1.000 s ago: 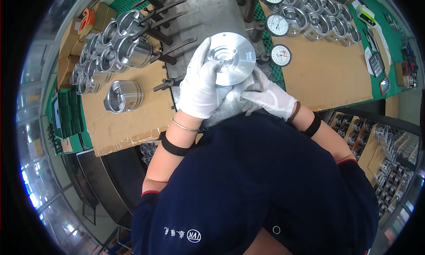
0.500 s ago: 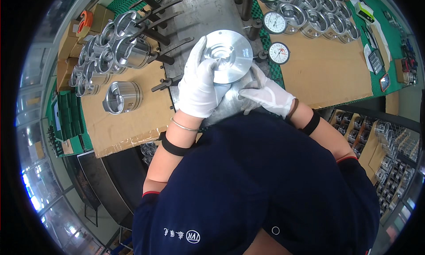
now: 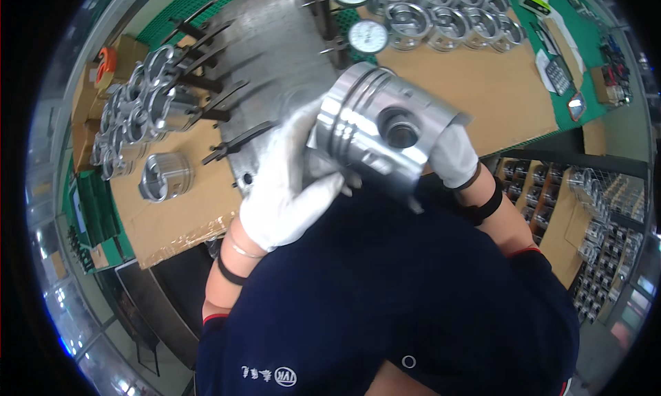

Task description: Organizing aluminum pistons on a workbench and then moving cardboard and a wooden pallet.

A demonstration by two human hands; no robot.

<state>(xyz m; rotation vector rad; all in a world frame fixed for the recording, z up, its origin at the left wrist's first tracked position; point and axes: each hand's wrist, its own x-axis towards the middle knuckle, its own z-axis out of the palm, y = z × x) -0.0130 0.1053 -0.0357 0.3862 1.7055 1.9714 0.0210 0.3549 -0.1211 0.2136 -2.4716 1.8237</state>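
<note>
A shiny metal engine piston (image 3: 375,124) is held tilted on its side above the bench. Its ring grooves face left and its pin bore faces up toward me. My white-gloved left hand (image 3: 282,183) cups the crown end, thumb apart from the fingers, which lie partly behind the piston. The skirt end is gripped by my white-gloved right hand (image 3: 454,156), most of its fingers hidden by the metal. Left of my hands, a single piston (image 3: 166,177) lies on cardboard.
A grey metal plate (image 3: 265,48) with dark clamp-like stands (image 3: 237,141) lies ahead. Dial gauges (image 3: 368,37) stand at its right edge. Several pistons (image 3: 447,28) fill the far right cardboard (image 3: 496,86); more pistons (image 3: 169,107) cluster at left. A calculator (image 3: 558,76) and phone (image 3: 576,106) lie far right.
The piston has turned from crown facing up to lying sideways, and come closer to me. My right hand has moved to its skirt end; my left hand has shifted left and down.
</note>
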